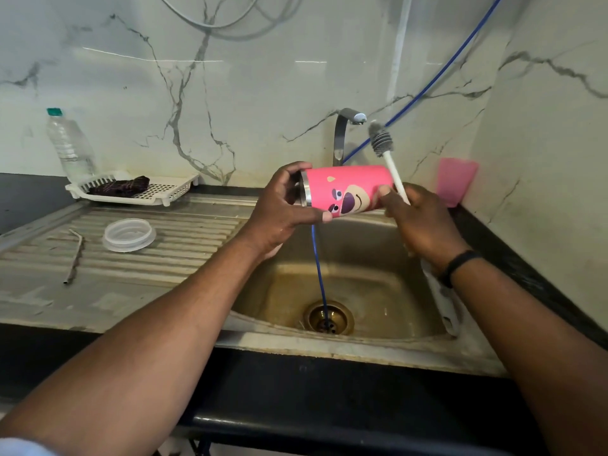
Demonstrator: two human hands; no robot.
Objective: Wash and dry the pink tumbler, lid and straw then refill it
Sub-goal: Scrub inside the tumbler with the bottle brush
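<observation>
Marble walls, black surface with steel sink. My left hand fingers grip the pink tumbler sideways over it; right hand holds the brush. Lid and straw sit on the drainboard.

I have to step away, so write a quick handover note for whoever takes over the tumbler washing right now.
Left hand: grips the pink tumbler at its steel rim end, held on its side over the sink.
Right hand: holds the tumbler's base end together with the bottle brush, bristles pointing up near the tap.
Lid and metal straw lie on the drainboard. A dark cloth sits in the white tray.
Done: tumbler is open, lid and straw removed.
Left: no water is running; whether scrubbing has happened cannot be told. Washing, drying, refilling remain.
</observation>
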